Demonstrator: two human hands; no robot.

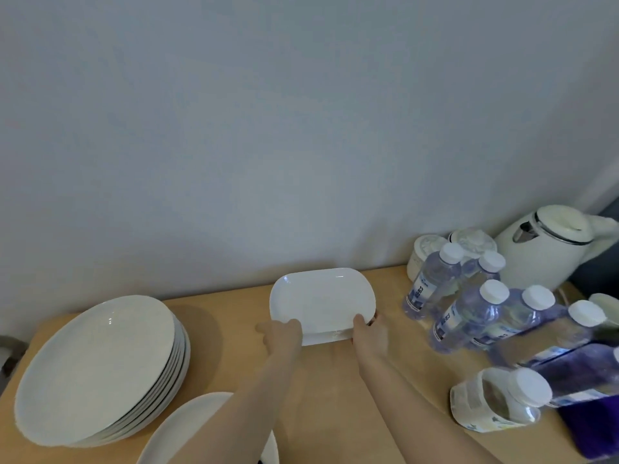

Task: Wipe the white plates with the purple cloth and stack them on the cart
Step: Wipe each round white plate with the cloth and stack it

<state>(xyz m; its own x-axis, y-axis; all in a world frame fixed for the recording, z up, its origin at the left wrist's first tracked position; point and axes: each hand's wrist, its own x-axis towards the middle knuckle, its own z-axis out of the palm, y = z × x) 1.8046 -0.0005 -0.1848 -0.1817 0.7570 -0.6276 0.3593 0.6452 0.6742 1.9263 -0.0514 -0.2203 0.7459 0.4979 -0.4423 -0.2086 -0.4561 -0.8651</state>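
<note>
A small stack of white rectangular plates (322, 301) rests on the wooden cart top (331, 380) near the wall. My left hand (281, 333) grips the stack's near left edge and my right hand (370, 334) grips its near right edge. To the left stands a tall stack of round white plates (100, 366). Another round white plate (187, 430) lies at the bottom edge, partly hidden by my left forearm. The purple cloth (593, 426) lies at the far right under the bottles.
Several water bottles (475, 313) crowd the right side, one lying on its side (495, 400). A white kettle (549, 246) and white lidded jars (425, 252) stand at the back right. A grey wall rises directly behind the cart.
</note>
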